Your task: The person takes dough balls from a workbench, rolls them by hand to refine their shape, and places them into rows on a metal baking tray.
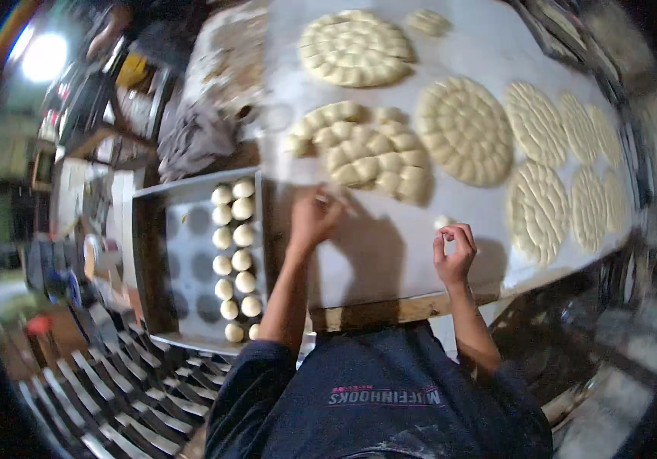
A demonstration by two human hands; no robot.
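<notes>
The left hand (pixel 317 216) is blurred; its forearm (pixel 286 294) partly hides 1 dough ball (pixel 253 331) in the tray (pixel 143 260).

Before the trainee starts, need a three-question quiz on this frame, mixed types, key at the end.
1. True or false: the dough balls stand in two columns along the right side of the tray.

2. Which is closest to the right hand?
A) the tray
B) the small dough piece
C) the dough balls

3. Fill in: the person's hand nearer the tray is the ____.

Key: 1. True. 2. B. 3. Left hand.
</notes>
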